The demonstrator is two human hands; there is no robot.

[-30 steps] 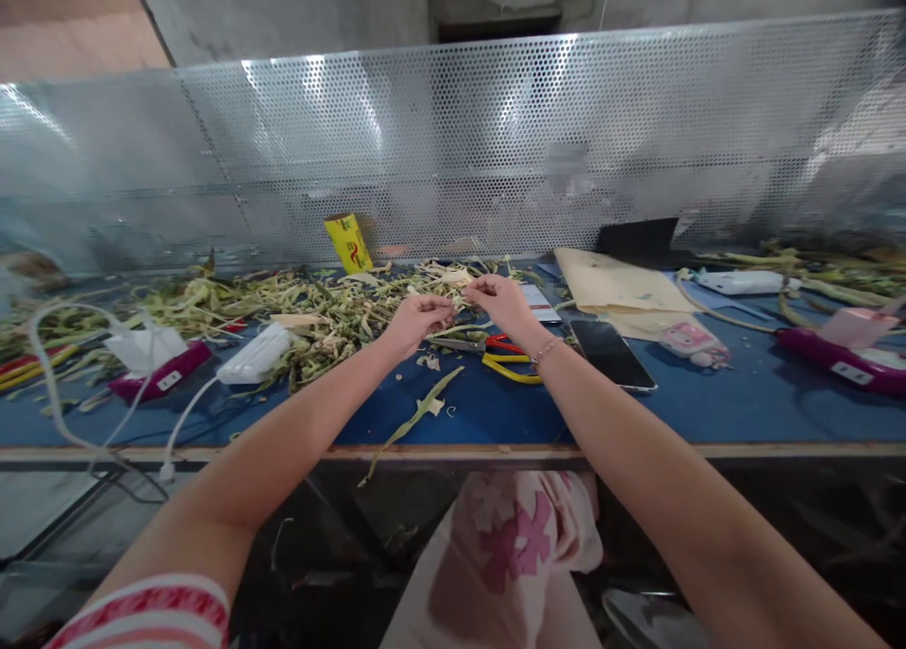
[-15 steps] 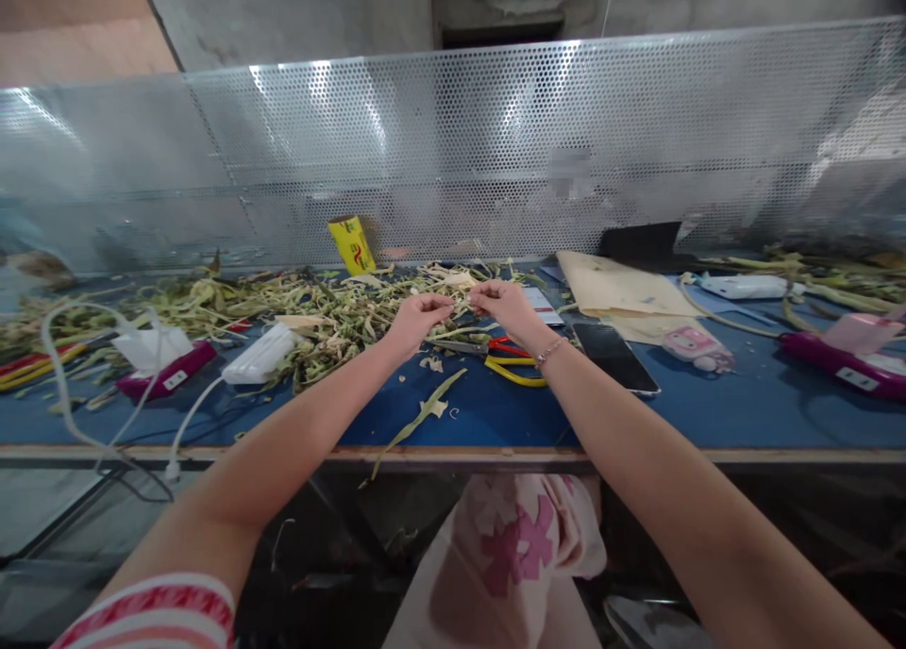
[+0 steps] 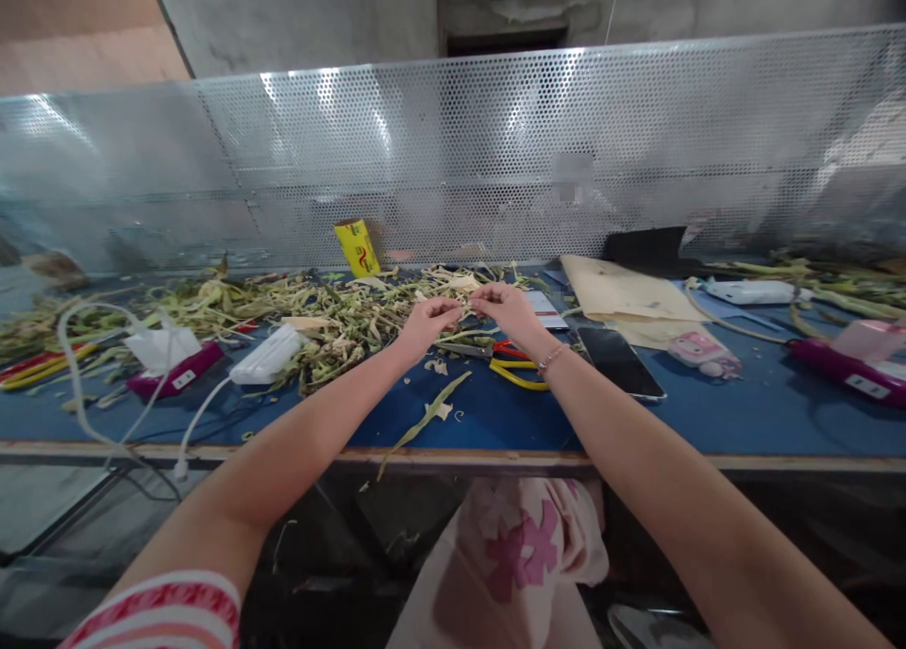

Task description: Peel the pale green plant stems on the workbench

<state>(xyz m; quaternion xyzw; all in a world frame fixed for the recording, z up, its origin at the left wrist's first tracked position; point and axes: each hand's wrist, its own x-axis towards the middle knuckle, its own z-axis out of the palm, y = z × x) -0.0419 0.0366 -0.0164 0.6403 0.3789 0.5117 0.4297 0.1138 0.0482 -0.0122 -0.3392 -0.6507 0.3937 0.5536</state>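
Observation:
My left hand (image 3: 429, 325) and my right hand (image 3: 508, 311) are held close together above the blue table, fingertips pinched and facing each other. Something tiny may be between them, too small to make out. Beneath and behind them spreads a heap of withered green plant scraps (image 3: 354, 326). Scissors (image 3: 519, 374) with yellow and red handles lie just below my right hand, partly hidden by the wrist. A long dry leaf (image 3: 425, 423) rests nearer to me, its tip over the table edge (image 3: 488, 456), with pale scraps (image 3: 440, 409) beside it.
A yellow box (image 3: 358, 249) leans before the perforated metal screen (image 3: 510, 149). On the right lie a dark phone (image 3: 623, 364), brown paper (image 3: 615, 292), a pink case (image 3: 697, 350) and a purple power strip (image 3: 842, 371). To the left are a white charger (image 3: 265, 357), cables and another purple strip (image 3: 194, 371).
The whole view has shifted slightly, so things appear a little further right and lower. My left fingertips sit slightly closer to the right ones; both hands stay pinched.

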